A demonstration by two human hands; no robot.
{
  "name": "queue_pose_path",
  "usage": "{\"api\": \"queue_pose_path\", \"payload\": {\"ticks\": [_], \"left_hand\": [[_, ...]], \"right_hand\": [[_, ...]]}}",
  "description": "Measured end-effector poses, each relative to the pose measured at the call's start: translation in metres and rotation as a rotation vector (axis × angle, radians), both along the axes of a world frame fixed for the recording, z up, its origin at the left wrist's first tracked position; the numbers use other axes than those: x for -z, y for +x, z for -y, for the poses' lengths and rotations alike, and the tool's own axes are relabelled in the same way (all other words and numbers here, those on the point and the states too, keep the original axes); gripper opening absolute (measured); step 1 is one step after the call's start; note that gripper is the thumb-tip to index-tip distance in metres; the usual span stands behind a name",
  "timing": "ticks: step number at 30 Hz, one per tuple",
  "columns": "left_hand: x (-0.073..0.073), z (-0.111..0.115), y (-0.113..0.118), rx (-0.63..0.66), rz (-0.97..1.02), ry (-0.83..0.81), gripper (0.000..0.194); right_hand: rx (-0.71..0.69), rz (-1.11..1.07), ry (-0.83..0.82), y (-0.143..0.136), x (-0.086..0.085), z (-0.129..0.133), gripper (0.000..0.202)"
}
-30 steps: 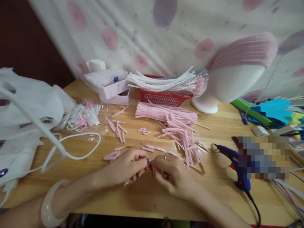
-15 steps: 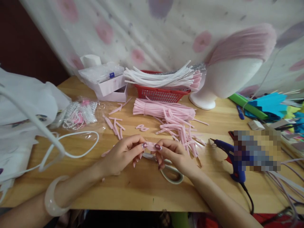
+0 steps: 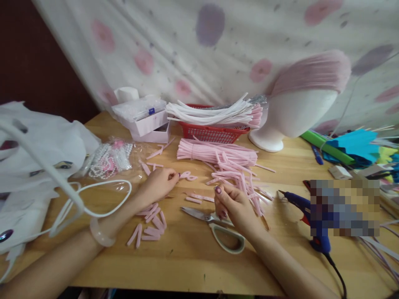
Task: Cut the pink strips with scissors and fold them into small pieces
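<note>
My left hand (image 3: 162,182) reaches over the table, thumb and finger pinched at the edge of a small group of pink pipe-cleaner loops (image 3: 188,176); the fingertips seem to be on one loop. My right hand (image 3: 233,204) is curled above the scissors (image 3: 199,214), thumb pressed on the fingers; whatever it may hold is hidden. The scissors lie partly open, one handle beneath that hand. Between the hands are short pink pipe-cleaner pieces (image 3: 193,200). More cut and folded pieces (image 3: 152,232) lie below my left wrist.
A pink pipe-cleaner bundle (image 3: 215,151) lies before a red basket (image 3: 212,135) of white and pink stems. Bent pink stems (image 3: 235,176) spread beside it. A blue glue gun (image 3: 299,203) is at right, near a foam head (image 3: 299,108). Bagged beads (image 3: 109,160) and a white cable (image 3: 106,214) are left.
My hands have parted from the pink piece they both held. The left has moved up and left to the loops; the right has shifted slightly right. The view has tilted slightly upward.
</note>
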State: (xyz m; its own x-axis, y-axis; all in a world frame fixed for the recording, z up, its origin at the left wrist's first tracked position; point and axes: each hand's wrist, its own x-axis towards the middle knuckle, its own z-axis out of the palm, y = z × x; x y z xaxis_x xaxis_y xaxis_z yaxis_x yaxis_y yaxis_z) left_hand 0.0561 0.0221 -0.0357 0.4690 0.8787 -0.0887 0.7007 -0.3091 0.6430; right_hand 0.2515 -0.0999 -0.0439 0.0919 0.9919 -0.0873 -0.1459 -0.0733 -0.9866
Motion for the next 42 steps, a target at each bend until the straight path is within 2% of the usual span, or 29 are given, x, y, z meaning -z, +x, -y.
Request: {"api": "queue_pose_path", "payload": {"ticks": [5, 8, 12, 13, 15, 21, 25, 30, 34, 38, 42], "left_hand": [[-0.027, -0.004, -0.021, -0.021, -0.084, 0.153, 0.030], [-0.034, -0.001, -0.035, 0.032, -0.100, 0.153, 0.037], [-0.027, 0.010, -0.055, 0.212, -0.089, 0.161, 0.022], [-0.025, 0.013, -0.061, 0.238, -0.085, 0.170, 0.030], [-0.022, 0.018, -0.072, 0.235, -0.078, 0.173, 0.050], [-0.008, 0.025, -0.092, 0.225, -0.046, 0.027, 0.031], [-0.001, 0.029, -0.092, 0.181, 0.017, -0.056, 0.024], [-0.015, 0.030, -0.092, 0.142, 0.067, -0.058, 0.031], [-0.024, 0.031, -0.089, 0.067, 0.129, -0.119, 0.041], [-0.027, 0.037, -0.073, 0.019, 0.300, -0.218, 0.048], [-0.026, 0.048, -0.041, 0.029, 0.479, -0.369, 0.026]], "right_hand": [[-0.038, -0.079, 0.090, 0.000, 0.005, 0.000, 0.067], [-0.081, -0.143, 0.110, -0.002, 0.006, 0.003, 0.071], [-0.097, -0.143, 0.095, -0.004, 0.004, 0.004, 0.076], [-0.104, -0.141, 0.087, -0.004, 0.003, 0.004, 0.076], [-0.116, -0.141, 0.071, -0.004, 0.001, 0.003, 0.075], [-0.133, -0.147, 0.050, -0.005, 0.000, 0.001, 0.072], [-0.138, -0.161, 0.008, -0.006, 0.000, 0.001, 0.071], [-0.137, -0.136, 0.005, -0.007, -0.002, 0.002, 0.069], [-0.103, -0.073, 0.009, -0.007, -0.001, 0.002, 0.064], [-0.084, 0.021, -0.014, -0.007, 0.000, 0.004, 0.052], [-0.181, -0.006, -0.048, -0.013, 0.000, 0.008, 0.043]]}}
